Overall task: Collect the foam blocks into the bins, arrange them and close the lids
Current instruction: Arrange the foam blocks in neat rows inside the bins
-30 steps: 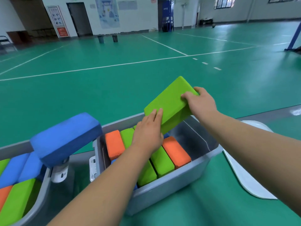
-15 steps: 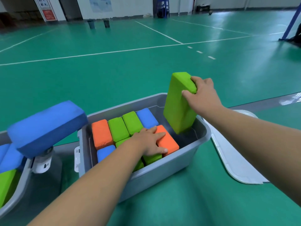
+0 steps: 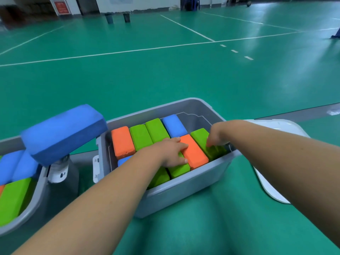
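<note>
Foam blocks point(image 3: 193, 151) matt, finely grainy, soft-edged. Grey bin point(image 3: 184, 188) smooth plastic, dull sheen. White lid point(image 3: 266, 188) at bin's right edge smooth glossy plastic. Green floor point(image 3: 165, 78) smooth, glossy, reflective.

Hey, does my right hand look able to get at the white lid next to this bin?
Likely yes. The right hand is at the green block at the right end of the bin, and the white lid lies on the floor just beyond that wall, nothing visible on it.
</note>
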Motion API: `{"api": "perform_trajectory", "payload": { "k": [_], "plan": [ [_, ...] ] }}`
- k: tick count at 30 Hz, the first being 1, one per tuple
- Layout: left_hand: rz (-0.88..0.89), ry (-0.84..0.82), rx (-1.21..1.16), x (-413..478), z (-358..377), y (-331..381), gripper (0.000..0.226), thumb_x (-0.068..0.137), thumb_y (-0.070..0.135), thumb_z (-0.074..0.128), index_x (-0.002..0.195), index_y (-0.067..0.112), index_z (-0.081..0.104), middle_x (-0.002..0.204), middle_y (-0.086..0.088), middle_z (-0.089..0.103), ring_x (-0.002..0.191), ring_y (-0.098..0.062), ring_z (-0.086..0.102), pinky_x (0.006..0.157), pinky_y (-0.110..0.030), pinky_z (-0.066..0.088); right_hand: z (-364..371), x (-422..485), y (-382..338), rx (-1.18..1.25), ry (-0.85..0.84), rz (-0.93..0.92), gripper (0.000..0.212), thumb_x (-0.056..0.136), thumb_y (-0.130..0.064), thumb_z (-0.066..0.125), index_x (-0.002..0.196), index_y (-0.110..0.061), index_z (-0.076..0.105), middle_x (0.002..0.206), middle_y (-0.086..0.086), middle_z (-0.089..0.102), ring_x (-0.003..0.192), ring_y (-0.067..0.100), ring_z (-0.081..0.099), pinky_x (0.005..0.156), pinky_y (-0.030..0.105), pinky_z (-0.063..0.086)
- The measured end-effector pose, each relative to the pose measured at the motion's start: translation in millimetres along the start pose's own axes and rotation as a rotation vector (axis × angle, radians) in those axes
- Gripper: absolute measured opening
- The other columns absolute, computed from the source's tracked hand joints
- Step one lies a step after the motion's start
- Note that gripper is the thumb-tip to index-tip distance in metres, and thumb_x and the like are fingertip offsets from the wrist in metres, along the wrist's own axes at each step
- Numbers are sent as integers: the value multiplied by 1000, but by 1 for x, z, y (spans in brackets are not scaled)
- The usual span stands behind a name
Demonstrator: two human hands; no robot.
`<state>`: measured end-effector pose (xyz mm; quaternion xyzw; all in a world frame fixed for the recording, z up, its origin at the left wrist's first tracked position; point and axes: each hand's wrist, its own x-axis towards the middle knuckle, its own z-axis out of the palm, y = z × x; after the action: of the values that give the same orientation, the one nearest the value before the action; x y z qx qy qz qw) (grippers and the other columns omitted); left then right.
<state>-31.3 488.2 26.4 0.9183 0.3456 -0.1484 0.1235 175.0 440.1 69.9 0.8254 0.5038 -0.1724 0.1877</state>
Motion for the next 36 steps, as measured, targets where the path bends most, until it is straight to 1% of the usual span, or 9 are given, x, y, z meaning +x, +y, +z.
{"api": "perform_trajectory", "payload": {
  "k": [5,10,15,17,19,22,31,34,36],
  "plan": [
    [-17,71,41,-21,-16,-22,52,98,51,58,143,25,56,147,-3,54,136,-26,49,111,-41,43,4,7,-11,11,100,-15,54,87,-51,58,127,-15,66,127,13,66,113,35,63,99,42,52],
    [-129,338,46,-56,-50,-57,34,92,41,55,121,29,69,128,-1,67,121,-26,61,98,-44,52,-9,5,-39,97,271,-79,41,99,-41,50,120,-10,68,124,14,68,112,33,63,86,35,49],
    [-346,629,212,-105,-65,-110,41,83,18,59,123,17,59,118,-8,59,111,-33,56,87,-46,53,-28,-2,-109,245,417,-255,32,95,-32,49,84,-8,66,100,18,71,92,35,62,79,34,50],
    [-504,613,290,-124,-61,-136,49,82,17,61,130,13,49,127,-10,52,115,-34,51,88,-44,48,-32,-11,-142,239,455,-350,34,94,-34,49,74,-9,61,83,15,66,90,35,64,74,33,49],
    [-684,492,293,-139,-51,-161,71,86,19,61,149,12,30,152,-16,36,132,-36,42,102,-46,41,-34,-19,-173,271,475,-432,33,93,-33,49,68,-12,55,71,9,56,89,34,63,69,32,42],
    [-822,350,277,-158,-32,-198,93,87,20,61,161,14,5,169,-15,6,147,-40,24,117,-49,29,-36,-30,-212,330,501,-517,28,93,-30,51,75,-13,63,83,15,65,90,34,63,70,32,44],
    [-815,333,303,-185,4,-244,112,86,26,69,160,36,-15,171,-5,1,149,-45,21,116,-57,29,-29,-44,-273,431,494,-554,28,92,-29,55,90,-8,73,93,17,72,93,35,65,75,34,50],
    [-819,335,178,-184,1,-241,118,83,8,71,161,28,-15,172,2,-7,154,-46,8,100,-56,47,-28,-41,-283,502,485,-527,29,93,-31,56,99,-8,73,100,16,72,99,34,65,76,33,48],
    [-805,358,166,-181,-1,-240,105,86,0,63,163,18,-7,172,2,-3,155,-46,8,83,-46,51,-27,-37,-288,593,455,-509,43,95,-39,57,123,-8,65,120,14,69,113,32,62,88,34,47]
  ]
}}
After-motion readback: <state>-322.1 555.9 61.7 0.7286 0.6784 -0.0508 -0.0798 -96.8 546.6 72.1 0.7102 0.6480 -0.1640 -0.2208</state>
